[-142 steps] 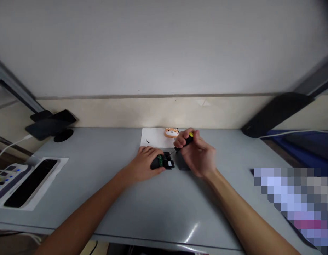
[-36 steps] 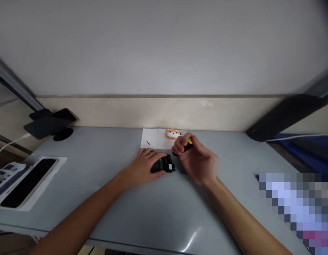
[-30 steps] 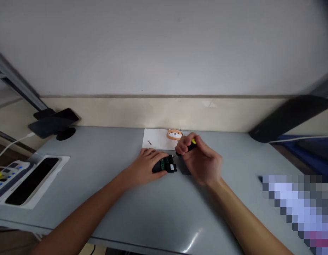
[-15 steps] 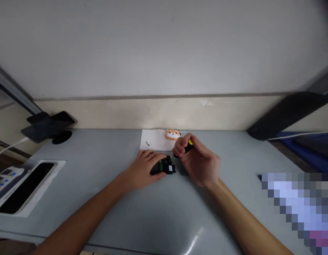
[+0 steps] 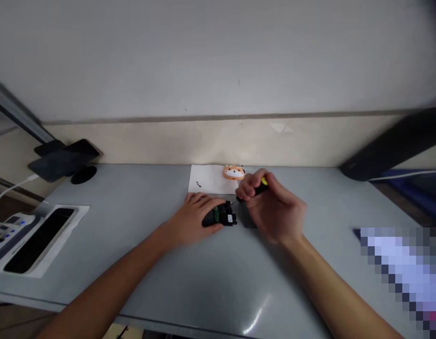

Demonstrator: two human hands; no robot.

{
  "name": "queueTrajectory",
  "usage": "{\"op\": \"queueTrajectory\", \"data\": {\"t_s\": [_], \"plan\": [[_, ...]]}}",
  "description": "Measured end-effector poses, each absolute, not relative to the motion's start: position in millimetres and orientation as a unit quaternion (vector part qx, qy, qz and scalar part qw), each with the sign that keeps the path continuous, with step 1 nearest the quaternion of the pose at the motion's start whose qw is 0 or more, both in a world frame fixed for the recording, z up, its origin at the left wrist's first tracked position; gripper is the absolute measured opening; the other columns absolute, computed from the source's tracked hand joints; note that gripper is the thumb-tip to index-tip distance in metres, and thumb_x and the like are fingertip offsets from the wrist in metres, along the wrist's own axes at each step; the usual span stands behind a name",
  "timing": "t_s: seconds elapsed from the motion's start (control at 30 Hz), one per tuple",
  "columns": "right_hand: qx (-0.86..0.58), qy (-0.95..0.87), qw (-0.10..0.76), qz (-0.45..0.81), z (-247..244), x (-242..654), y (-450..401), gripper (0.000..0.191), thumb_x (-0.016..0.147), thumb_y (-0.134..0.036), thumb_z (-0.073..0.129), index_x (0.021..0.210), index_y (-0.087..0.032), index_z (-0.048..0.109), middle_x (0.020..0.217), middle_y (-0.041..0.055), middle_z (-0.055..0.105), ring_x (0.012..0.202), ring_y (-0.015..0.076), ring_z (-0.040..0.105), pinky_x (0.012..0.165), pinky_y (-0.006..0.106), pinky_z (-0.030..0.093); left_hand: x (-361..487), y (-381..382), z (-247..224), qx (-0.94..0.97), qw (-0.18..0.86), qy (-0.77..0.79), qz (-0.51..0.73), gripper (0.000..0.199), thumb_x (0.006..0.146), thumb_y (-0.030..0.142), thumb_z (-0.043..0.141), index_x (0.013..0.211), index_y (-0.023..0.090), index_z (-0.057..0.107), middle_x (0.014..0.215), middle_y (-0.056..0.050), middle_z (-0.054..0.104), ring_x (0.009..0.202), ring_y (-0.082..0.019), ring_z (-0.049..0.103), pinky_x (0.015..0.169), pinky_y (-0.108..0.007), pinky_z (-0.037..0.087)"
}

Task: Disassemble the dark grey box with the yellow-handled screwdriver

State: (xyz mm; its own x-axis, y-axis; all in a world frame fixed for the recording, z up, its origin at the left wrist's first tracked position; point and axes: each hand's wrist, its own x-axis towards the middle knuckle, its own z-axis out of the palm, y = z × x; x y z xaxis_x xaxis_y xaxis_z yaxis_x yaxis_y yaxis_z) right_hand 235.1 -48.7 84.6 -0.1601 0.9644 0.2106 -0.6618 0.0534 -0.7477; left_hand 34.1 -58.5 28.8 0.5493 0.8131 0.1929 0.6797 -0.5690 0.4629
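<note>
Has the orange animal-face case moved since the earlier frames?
No. Against the white paper, the orange case keeps its place near the far edge, right of the dark specks. The slight image shift looks like camera motion.

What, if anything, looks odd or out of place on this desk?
The black device under the left hand looks opened up: its green circuit board is bare. Small dark bits lie loose on the white paper, too small to identify. I can't see anything spilled.
</note>
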Motion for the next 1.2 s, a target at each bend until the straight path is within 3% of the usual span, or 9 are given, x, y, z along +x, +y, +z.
{"op": "queueTrajectory", "data": {"t_s": [0.37, 1.2], "plan": [[-0.198, -0.400, 0.606, 0.659, 82.4, 236.1, -49.2, 0.038, 0.103, -0.032, 0.040, 0.077, -0.020, 0.064, 0.072, 0.0041, 0.043, 0.070, 0.0169, 0.040, 0.068, 0.033, 0.037, 33.2, -58.6, 28.6, 0.871, 0.156, 0.417, 0.207, 0.054, 0.094, 0.038, 0.070, 0.143, 0.032, 0.047, 0.145, -0.001, 0.058, 0.136, -0.025, 0.047, 0.116, -0.044, 0.031], [-0.216, -0.410, 0.614, 0.639, 84.2, 235.1, -48.6, 0.033, 0.100, -0.037, 0.045, 0.074, -0.021, 0.060, 0.072, 0.0022, 0.039, 0.067, 0.0168, 0.040, 0.066, 0.033, 0.039, 34.2, -59.9, 25.3, 0.867, 0.124, 0.432, 0.214, 0.054, 0.092, 0.039, 0.071, 0.142, 0.032, 0.052, 0.148, -0.006, 0.052, 0.137, -0.028, 0.046, 0.118, -0.048, 0.032]]}}
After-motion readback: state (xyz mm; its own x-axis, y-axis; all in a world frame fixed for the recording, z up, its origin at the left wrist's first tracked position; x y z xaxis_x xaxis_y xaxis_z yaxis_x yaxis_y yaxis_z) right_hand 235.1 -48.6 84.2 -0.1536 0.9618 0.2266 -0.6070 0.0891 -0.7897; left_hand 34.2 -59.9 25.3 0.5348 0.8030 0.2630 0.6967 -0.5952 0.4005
